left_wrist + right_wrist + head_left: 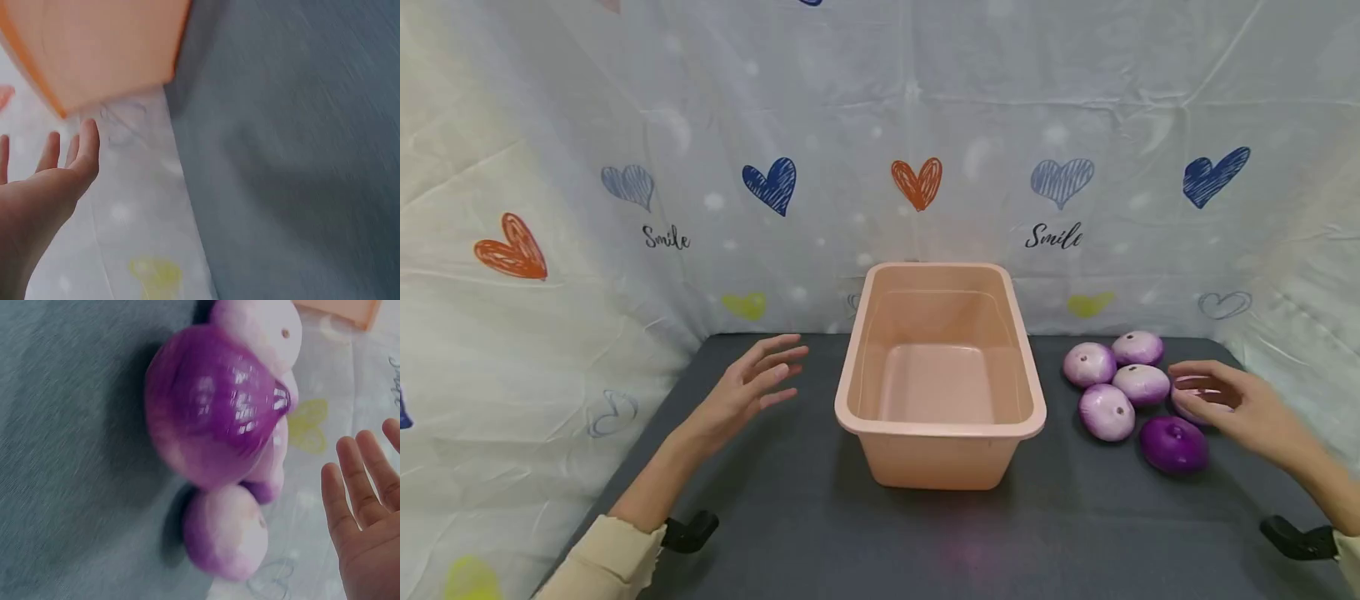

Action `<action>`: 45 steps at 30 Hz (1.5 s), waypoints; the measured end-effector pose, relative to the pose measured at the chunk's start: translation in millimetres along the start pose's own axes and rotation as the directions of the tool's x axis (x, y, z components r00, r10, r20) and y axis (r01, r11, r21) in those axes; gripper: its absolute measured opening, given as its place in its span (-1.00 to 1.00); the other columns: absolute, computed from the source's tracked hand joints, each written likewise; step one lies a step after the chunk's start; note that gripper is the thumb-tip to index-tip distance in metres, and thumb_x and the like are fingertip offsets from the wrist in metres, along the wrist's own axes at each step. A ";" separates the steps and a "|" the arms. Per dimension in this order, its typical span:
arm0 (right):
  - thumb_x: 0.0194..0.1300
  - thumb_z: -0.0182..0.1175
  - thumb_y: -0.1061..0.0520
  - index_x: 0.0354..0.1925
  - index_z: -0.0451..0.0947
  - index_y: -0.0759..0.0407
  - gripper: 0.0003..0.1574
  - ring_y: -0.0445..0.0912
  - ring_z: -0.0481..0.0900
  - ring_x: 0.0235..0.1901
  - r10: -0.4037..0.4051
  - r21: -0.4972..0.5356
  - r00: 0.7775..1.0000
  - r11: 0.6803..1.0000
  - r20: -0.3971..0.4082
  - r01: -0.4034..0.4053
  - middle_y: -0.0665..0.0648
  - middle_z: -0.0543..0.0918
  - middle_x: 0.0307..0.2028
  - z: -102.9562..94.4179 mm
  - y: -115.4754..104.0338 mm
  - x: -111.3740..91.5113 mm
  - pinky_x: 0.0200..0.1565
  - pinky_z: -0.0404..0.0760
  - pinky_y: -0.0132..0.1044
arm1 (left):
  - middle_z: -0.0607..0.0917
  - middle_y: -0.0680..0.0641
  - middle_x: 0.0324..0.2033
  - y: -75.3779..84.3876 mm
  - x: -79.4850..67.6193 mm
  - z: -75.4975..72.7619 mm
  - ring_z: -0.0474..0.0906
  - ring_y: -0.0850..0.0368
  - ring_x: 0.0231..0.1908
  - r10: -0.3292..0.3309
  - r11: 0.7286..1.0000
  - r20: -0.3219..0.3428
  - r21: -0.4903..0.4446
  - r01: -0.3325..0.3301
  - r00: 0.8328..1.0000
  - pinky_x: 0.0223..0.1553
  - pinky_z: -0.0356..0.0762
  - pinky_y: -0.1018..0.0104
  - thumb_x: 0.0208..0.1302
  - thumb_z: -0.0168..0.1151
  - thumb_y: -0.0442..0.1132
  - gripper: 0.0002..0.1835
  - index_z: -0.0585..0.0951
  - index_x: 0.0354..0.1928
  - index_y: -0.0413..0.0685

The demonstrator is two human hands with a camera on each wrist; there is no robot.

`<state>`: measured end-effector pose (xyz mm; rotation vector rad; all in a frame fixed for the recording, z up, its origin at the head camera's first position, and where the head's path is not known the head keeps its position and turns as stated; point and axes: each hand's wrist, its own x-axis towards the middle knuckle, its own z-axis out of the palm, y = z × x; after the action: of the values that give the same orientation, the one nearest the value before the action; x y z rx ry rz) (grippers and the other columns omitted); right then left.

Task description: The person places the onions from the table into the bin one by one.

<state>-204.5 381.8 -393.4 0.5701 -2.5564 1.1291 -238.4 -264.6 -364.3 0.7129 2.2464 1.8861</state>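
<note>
My right hand (1251, 408) hovers at the right end of a cluster of red onions, fingers spread and slightly bent, holding nothing. It partly covers one pale onion (226, 534) in the head view. Just in front of that one lies a glossy dark purple onion (1174, 445), largest in the right wrist view. Several paler purple-and-white onions, such as the front left one (1107, 412), sit close together beside it. My left hand (741, 396) is raised left of a peach plastic tub (940, 462), fingers apart and nothing in them. The tub's inside is bare.
A dark grey tabletop (917, 542) carries the tub in the middle and the onions to its right. Behind it hangs a pale curtain (850, 217) printed with hearts and "Smile", which also covers both sides. Black straps circle both wrists.
</note>
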 end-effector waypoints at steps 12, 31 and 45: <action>0.29 0.30 0.48 0.21 0.49 0.43 -0.47 -0.42 0.56 -0.03 0.004 0.017 0.995 1.000 -0.099 -0.002 -0.24 0.58 0.09 -16.1 17.3 -31.7 -0.08 0.50 -0.64 | 0.19 -0.13 0.51 -2.3 37.7 54.2 0.13 -0.13 0.46 0.068 0.995 0.122 -0.076 -0.059 0.990 0.36 0.19 -0.23 0.53 0.14 -0.18 -0.33 0.18 0.58 0.05; 0.19 0.48 0.32 0.50 0.22 0.26 0.02 -0.58 0.31 0.07 0.074 -0.046 0.997 0.996 -0.007 -0.075 -0.42 0.30 0.24 -3.9 41.5 -64.5 -0.11 0.38 -0.72 | 0.23 -0.21 0.49 -3.3 39.5 57.6 0.25 -0.18 0.39 0.057 0.996 0.114 -0.078 -0.048 0.992 0.30 0.30 -0.14 0.48 0.20 -0.17 -0.30 0.20 0.57 0.01; 0.08 0.53 0.37 0.41 0.28 0.38 0.00 -0.54 0.39 0.06 0.062 0.022 0.998 0.998 0.033 -0.063 -0.37 0.41 0.21 18.4 40.7 -50.9 -0.10 0.45 -0.65 | 0.25 -0.11 0.49 -2.7 38.2 58.4 0.16 -0.13 0.45 0.050 0.998 0.073 -0.050 -0.046 0.996 0.34 0.22 -0.24 0.50 0.21 -0.18 -0.34 0.26 0.56 0.05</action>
<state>-180.4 405.1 -452.3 0.5209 -2.6089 1.1807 -250.3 -196.2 -371.7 0.8230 2.1505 1.8950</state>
